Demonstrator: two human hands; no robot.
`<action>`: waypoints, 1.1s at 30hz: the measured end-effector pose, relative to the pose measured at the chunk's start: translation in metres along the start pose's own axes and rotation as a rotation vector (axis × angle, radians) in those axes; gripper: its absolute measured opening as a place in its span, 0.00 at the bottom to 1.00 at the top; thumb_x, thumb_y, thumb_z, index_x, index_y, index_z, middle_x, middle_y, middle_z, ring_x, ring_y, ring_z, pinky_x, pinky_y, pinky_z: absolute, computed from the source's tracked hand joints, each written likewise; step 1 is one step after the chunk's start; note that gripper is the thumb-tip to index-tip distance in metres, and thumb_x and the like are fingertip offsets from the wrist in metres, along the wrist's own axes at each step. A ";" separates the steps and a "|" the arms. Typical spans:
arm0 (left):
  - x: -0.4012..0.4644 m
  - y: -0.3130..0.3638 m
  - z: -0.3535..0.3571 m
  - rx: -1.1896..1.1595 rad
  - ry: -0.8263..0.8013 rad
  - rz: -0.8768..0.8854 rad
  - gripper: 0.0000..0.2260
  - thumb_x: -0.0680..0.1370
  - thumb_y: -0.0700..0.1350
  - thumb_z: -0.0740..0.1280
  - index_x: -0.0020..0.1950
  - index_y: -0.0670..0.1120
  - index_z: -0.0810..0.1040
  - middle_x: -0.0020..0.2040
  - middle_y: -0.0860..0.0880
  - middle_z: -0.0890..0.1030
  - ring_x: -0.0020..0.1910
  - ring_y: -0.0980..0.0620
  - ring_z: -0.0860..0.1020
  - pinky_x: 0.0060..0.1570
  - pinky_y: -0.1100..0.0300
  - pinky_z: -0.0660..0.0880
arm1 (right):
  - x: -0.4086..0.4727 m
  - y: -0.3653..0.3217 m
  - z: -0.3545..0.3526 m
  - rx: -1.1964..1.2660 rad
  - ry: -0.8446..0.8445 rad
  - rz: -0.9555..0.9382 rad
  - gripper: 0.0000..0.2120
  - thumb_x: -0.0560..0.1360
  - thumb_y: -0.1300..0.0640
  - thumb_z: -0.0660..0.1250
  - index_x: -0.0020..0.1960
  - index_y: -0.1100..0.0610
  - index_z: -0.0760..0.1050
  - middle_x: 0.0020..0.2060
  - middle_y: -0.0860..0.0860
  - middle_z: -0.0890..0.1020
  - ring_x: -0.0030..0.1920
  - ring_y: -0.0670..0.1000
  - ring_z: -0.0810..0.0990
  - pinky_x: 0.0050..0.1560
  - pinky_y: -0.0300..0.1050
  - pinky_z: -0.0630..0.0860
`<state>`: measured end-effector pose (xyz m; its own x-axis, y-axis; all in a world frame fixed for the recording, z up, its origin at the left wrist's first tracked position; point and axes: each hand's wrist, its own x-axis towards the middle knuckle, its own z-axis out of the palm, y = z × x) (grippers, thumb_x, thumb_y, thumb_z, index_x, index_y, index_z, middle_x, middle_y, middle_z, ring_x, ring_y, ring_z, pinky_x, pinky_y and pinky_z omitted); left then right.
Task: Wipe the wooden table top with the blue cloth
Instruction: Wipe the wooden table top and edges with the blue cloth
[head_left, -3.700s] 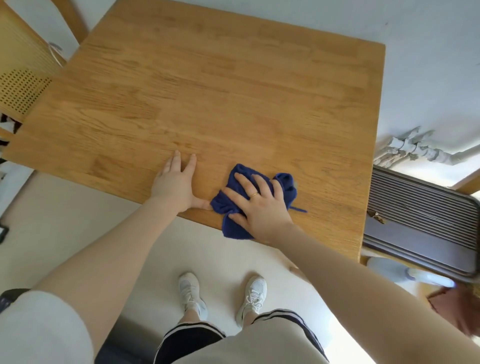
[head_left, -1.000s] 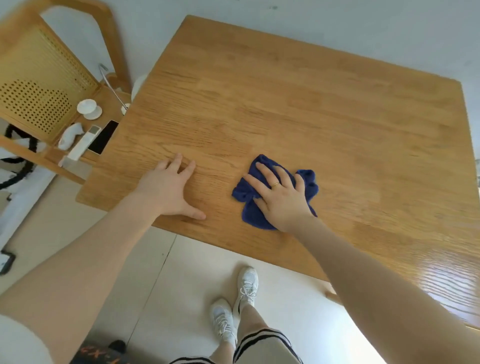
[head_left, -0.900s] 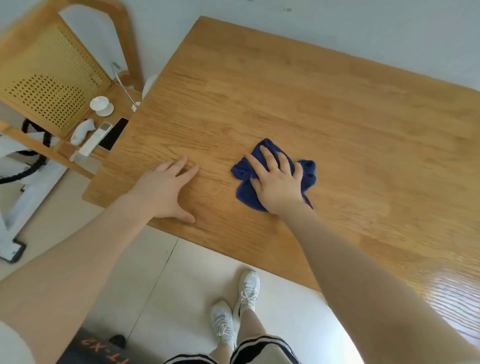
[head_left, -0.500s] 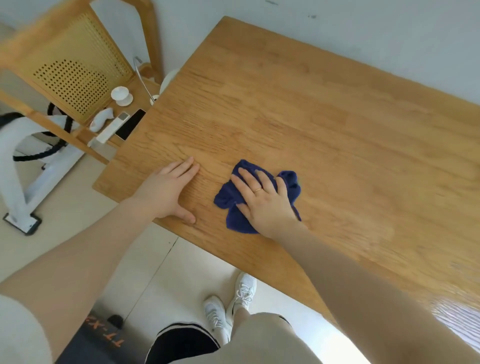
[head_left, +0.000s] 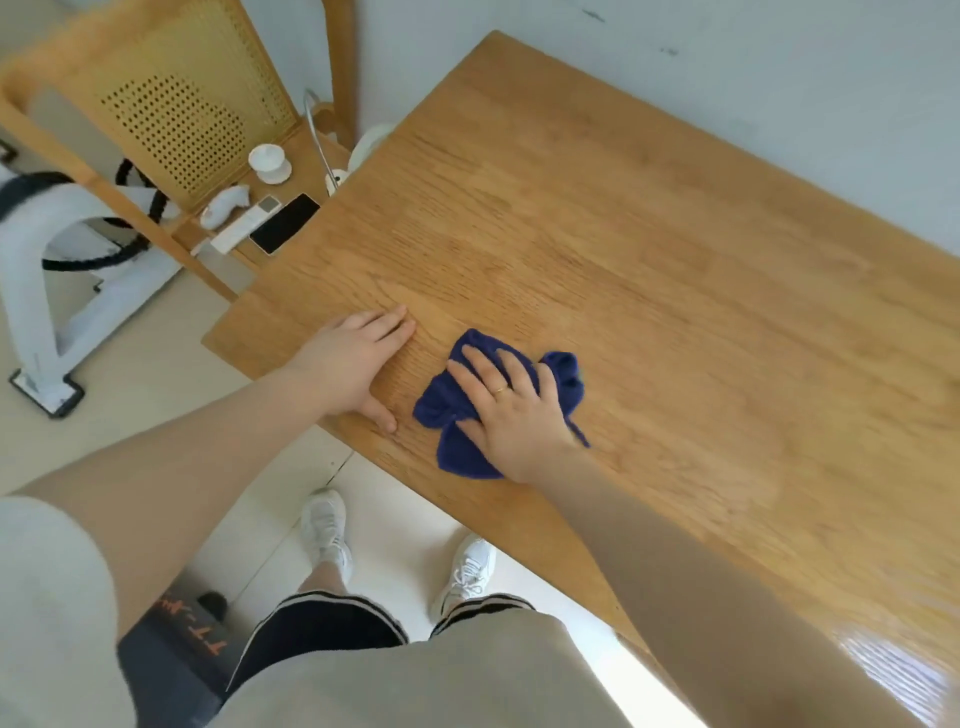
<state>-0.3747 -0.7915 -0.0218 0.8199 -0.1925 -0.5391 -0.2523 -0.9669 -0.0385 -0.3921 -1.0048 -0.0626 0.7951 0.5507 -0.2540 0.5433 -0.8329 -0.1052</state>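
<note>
The wooden table top fills the middle and right of the head view. A crumpled blue cloth lies near the table's front edge. My right hand presses flat on the cloth with fingers spread, covering its middle. My left hand rests palm down on the bare wood just left of the cloth, holding nothing. A ring shows on my right hand.
A wooden chair with a cane back stands at the table's left end. Its seat carries a white cup, a remote and a phone. A white exercise machine stands on the floor at far left. A white wall runs behind the table.
My right hand slid the cloth away and then back toward the front edge, a little left. My left hand stayed planted. The view shifted left, showing more of the chair.
</note>
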 end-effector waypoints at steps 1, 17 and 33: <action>0.000 0.000 -0.002 0.026 0.007 0.004 0.56 0.62 0.70 0.69 0.77 0.50 0.41 0.78 0.51 0.42 0.76 0.49 0.49 0.73 0.52 0.51 | 0.013 0.007 -0.004 0.018 0.040 0.030 0.27 0.76 0.42 0.50 0.74 0.48 0.59 0.73 0.48 0.64 0.70 0.56 0.65 0.64 0.62 0.62; 0.026 -0.085 -0.015 0.175 0.033 0.469 0.38 0.74 0.62 0.62 0.77 0.49 0.50 0.78 0.52 0.49 0.76 0.51 0.53 0.73 0.53 0.54 | 0.054 -0.039 -0.010 0.114 0.022 0.386 0.27 0.80 0.42 0.48 0.76 0.45 0.43 0.76 0.44 0.46 0.76 0.54 0.46 0.70 0.62 0.44; 0.050 -0.141 -0.030 -0.042 -0.070 0.250 0.50 0.68 0.63 0.70 0.77 0.46 0.44 0.78 0.49 0.41 0.76 0.49 0.46 0.74 0.54 0.51 | 0.133 -0.065 -0.031 0.202 0.022 0.401 0.25 0.81 0.45 0.49 0.75 0.43 0.45 0.76 0.44 0.48 0.75 0.54 0.47 0.70 0.62 0.47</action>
<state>-0.2825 -0.6699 -0.0187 0.6967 -0.4159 -0.5846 -0.4198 -0.8971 0.1378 -0.3128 -0.8758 -0.0603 0.9389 0.1815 -0.2925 0.1292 -0.9734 -0.1893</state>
